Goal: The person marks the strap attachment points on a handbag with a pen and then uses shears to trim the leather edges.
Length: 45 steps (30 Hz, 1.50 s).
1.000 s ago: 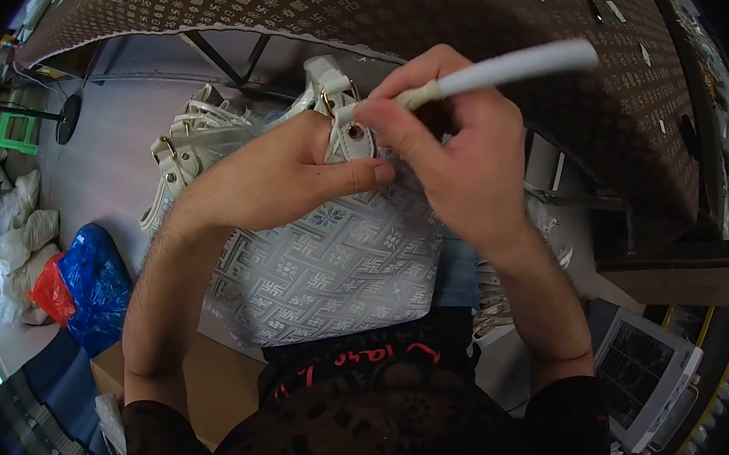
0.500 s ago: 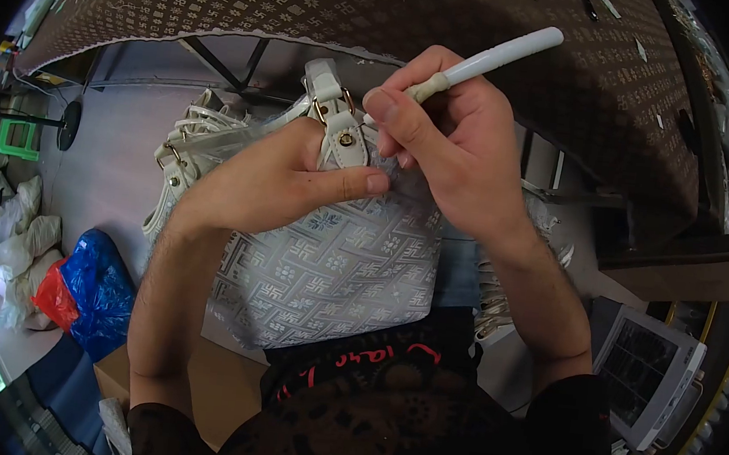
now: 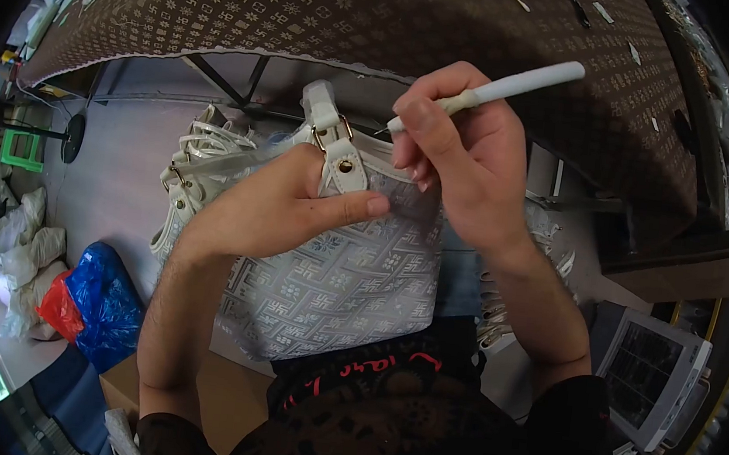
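White pen (image 3: 532,80), pinches it in right hand (image 3: 477,151), up and right of the strap tab (image 3: 345,171); clamps strap tab and patterned bag (image 3: 342,282) in left hand (image 3: 261,204).

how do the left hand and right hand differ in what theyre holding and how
The left hand holds the patterned handbag; the right hand holds a white pen.
The left hand's thumb lies across the bag's front, below the studded strap tab; the right hand's thumb presses toward its fingers around the pen.
Both are bare.
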Each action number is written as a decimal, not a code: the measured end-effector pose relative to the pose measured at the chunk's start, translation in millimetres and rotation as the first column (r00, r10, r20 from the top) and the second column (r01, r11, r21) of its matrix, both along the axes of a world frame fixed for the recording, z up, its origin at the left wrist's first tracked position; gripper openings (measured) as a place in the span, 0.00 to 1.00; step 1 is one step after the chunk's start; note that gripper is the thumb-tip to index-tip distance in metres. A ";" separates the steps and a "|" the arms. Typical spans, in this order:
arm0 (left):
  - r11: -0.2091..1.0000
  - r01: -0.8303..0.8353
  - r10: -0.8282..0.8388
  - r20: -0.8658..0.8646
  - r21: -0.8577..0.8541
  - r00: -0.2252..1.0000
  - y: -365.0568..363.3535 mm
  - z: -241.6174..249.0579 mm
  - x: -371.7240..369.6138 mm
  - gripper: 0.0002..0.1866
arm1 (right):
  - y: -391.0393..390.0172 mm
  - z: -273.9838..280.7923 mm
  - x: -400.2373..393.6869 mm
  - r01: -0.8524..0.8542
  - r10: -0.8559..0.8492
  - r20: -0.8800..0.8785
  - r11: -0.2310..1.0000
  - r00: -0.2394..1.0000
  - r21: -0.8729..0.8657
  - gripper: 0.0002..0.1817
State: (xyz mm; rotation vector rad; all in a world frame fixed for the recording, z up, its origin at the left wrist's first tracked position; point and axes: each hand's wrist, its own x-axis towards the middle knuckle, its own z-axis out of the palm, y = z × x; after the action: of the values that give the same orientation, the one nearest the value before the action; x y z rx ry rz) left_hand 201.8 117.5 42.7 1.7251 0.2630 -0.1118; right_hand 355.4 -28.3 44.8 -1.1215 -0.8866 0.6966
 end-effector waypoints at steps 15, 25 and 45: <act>0.985 -0.133 0.128 0.049 0.107 0.991 -8.4 13.6 -2.6 0.16 | -5.9 -2.5 -4.8 0.010 0.029 0.283 0.991 0.959 -0.136 0.13; 0.920 -0.267 0.227 0.162 0.288 0.960 -10.6 26.1 -13.8 0.13 | -34.7 -36.9 23.5 0.314 -0.314 -0.022 0.949 0.949 0.002 0.03; 0.736 -0.671 0.551 0.656 -0.091 0.516 -33.8 91.2 -65.0 0.15 | -25.9 -8.2 -16.2 0.101 -0.111 0.200 0.993 0.974 0.060 0.23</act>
State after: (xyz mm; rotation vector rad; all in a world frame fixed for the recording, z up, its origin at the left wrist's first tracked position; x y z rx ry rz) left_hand 136.8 83.7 133.9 1.6304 0.3584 1.0752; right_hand 339.3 -54.2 36.6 -1.2014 -1.0033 0.4756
